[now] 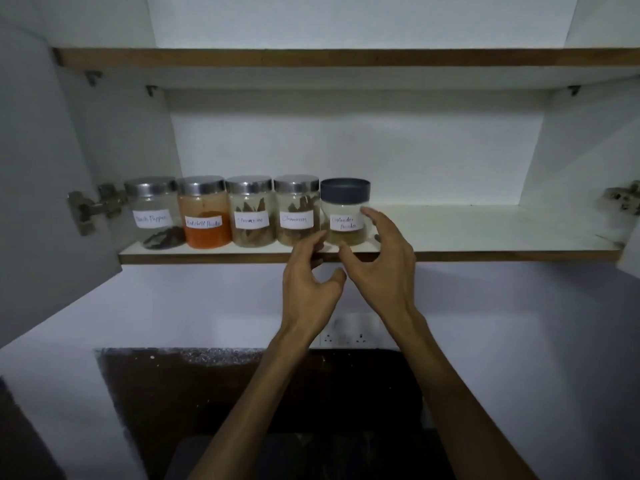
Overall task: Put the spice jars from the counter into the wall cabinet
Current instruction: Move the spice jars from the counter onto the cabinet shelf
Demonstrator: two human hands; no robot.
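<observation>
Several labelled spice jars stand in a row on the lower shelf [485, 237] of the open wall cabinet. From the left: black pepper [154, 213], red chilli powder [204, 213], two cinnamon jars [251, 211] [297, 209], all with silver lids. At the right end stands the coriander powder jar [346, 211] with a dark lid. My left hand [310, 282] is just below and in front of that jar, fingers spread. My right hand [381, 261] cups near its right side, fingers apart, with a small gap; the jar rests on the shelf.
The upper shelf [346, 57] runs across the top. The cabinet doors hang open, with hinges at the left [93, 206] and right [620, 199]. A wall socket [349, 332] sits below the cabinet. The dark counter [207, 393] lies underneath.
</observation>
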